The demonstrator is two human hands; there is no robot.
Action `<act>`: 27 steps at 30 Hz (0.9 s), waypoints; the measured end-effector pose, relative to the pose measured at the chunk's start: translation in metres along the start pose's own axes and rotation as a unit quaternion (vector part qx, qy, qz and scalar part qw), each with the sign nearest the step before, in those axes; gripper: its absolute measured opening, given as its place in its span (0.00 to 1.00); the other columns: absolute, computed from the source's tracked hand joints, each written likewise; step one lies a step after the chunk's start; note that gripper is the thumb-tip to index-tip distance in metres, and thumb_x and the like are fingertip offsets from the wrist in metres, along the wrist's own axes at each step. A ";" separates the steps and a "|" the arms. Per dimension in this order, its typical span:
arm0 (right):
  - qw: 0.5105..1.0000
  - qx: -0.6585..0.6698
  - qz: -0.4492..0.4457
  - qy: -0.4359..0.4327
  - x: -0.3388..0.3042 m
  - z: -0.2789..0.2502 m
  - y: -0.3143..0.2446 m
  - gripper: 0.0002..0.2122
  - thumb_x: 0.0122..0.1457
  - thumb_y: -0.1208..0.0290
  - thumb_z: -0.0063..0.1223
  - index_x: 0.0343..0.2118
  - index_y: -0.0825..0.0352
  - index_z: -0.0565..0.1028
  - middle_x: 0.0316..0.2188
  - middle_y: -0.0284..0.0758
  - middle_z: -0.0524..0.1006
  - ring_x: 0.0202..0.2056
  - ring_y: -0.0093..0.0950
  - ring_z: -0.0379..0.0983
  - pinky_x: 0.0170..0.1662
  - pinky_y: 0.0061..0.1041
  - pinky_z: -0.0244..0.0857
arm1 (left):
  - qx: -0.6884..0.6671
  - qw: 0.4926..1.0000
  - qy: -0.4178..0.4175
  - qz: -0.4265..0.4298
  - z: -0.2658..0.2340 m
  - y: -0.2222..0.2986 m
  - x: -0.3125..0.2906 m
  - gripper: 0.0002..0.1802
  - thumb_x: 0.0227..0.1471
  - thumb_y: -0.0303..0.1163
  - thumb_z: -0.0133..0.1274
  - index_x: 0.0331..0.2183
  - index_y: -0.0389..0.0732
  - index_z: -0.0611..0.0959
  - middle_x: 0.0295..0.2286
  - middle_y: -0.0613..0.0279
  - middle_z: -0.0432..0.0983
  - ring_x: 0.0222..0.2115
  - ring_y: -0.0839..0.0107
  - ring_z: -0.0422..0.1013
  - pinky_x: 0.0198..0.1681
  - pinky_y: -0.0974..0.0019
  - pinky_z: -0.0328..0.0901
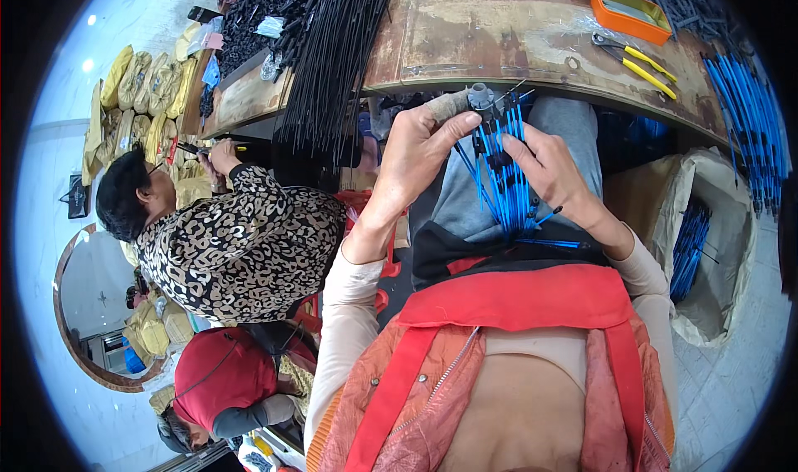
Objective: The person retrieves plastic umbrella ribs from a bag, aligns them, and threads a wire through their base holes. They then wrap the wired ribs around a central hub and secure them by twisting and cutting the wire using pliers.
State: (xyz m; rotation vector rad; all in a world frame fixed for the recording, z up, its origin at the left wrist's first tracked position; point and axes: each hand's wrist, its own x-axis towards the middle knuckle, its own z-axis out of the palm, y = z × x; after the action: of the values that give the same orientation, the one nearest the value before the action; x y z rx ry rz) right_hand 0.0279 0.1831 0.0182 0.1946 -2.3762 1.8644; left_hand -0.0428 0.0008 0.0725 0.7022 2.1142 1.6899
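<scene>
Okay so, centre of everything is the grey hub [481, 98], and I'd sort that grip first. The left hand [416, 152] is curled nearly closed on it, thumb pressed to its near left side, wrapped finger [449, 106] just left of it. Good steady pinch imo; I'd keep the thumb low so the rim stays visible.

The right hand [553, 169] is below and right of the hub, part-closed, thumb laid across the blue rods [509, 194]. Looks like it has a few pinched, but the fingertips are hidden so I can't say how many. The rods trail from just under the hub down toward the lap, with black fittings [499, 163] among them. Some splay out sideways, so snagging seems the main risk: I'd sort one rod at a time and work it from close to the hub, since long thin stuff probably flexes if you push from far out.

Further out, the wooden table [482, 36] edge sits just beyond the hub, so mind the tips there. The yellow-handled pliers [644, 65] lie beyond and right of it, nearer than the orange tray [632, 17]. Black rods [337, 56] hang over the edge, left of the hub.
</scene>
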 end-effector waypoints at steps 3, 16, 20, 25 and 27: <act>1.000 -0.004 -0.003 -0.004 0.000 0.002 0.002 0.12 0.63 0.64 0.45 0.34 0.71 0.70 0.22 0.52 0.71 0.27 0.52 0.69 0.27 0.39 0.60 | -0.018 1.000 0.009 -0.004 -0.001 -0.002 0.000 0.15 0.57 0.30 0.54 0.45 0.32 0.80 0.36 0.64 0.79 0.34 0.82 0.71 0.39 0.75 0.68; 0.999 -0.016 0.030 0.007 -0.003 0.001 -0.005 0.11 0.62 0.65 0.47 0.34 0.71 0.71 0.21 0.52 0.71 0.27 0.52 0.69 0.26 0.38 0.60 | 0.123 0.985 0.107 0.049 0.022 0.000 -0.003 0.13 0.58 0.30 0.50 0.41 0.31 0.78 0.29 0.55 0.79 0.30 0.80 0.71 0.35 0.71 0.67; 0.999 -0.022 0.036 0.011 -0.003 0.002 -0.005 0.11 0.62 0.66 0.47 0.34 0.71 0.72 0.21 0.52 0.71 0.27 0.52 0.69 0.26 0.38 0.60 | 0.068 0.989 0.112 0.065 0.023 -0.004 -0.002 0.14 0.56 0.30 0.53 0.42 0.31 0.78 0.28 0.56 0.80 0.29 0.79 0.71 0.35 0.71 0.67; 0.998 -0.044 0.022 0.029 -0.004 0.005 -0.005 0.11 0.62 0.66 0.48 0.36 0.72 0.71 0.21 0.53 0.71 0.27 0.52 0.69 0.26 0.39 0.61 | 0.058 0.995 0.082 0.000 0.025 0.006 -0.002 0.15 0.53 0.30 0.57 0.41 0.30 0.78 0.34 0.61 0.79 0.35 0.81 0.71 0.39 0.75 0.66; 0.998 -0.044 0.031 0.018 -0.005 0.004 -0.011 0.11 0.62 0.67 0.48 0.36 0.72 0.71 0.21 0.53 0.71 0.27 0.53 0.69 0.26 0.39 0.61 | 0.094 0.991 0.095 -0.006 0.026 0.007 -0.001 0.14 0.52 0.29 0.57 0.40 0.30 0.78 0.32 0.62 0.79 0.33 0.81 0.71 0.37 0.75 0.66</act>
State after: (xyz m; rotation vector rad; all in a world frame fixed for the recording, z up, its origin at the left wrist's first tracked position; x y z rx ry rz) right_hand 0.0342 0.1769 0.0271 0.0815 -2.4607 1.7682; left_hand -0.0269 0.0220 0.0734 0.5986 2.4282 1.6232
